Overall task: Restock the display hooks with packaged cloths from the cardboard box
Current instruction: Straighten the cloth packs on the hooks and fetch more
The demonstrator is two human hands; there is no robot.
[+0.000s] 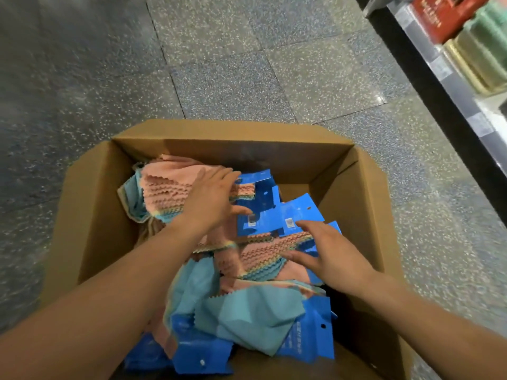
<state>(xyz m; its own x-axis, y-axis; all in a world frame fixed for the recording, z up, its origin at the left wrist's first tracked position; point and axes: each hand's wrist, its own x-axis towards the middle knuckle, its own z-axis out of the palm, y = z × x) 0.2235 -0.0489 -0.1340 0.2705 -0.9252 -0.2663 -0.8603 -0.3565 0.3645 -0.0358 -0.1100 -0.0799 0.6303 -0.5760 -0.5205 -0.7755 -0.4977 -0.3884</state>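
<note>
Head view, looking down into an open cardboard box [90,215] on a speckled grey tiled floor [219,64], flaps folded outward.

Inside the box, loosely heaped: packaged cloths [170,185] in peach and teal with zigzag-cut edges, bundled in layered stacks under blue header cards [274,218], each card punched with a small hanging hole. One stack against the far-left corner, another near the middle, further packs and a loose-looking teal cloth [247,316] toward the near side. Bare cardboard floor of the box visible at the far right corner.

Left hand [212,198]: reaching in from the near left, palm down, fingers straight and slightly spread, laid over the far-left stack where peach cloth meets blue card, thumb tip on a card below; nothing gripped.

Right hand [326,253]: reaching in from the near right, palm down, fingers straight and spread wide, over the middle stack, forefinger toward a card's barcode label; nothing gripped. Contact with the cloth beneath: cannot tell, owing to motion blur.

Upper right, beside the box but well apart: edge of a store shelf [452,86] carrying a red package [444,15] and pale green and gold rolls [482,50].
</note>
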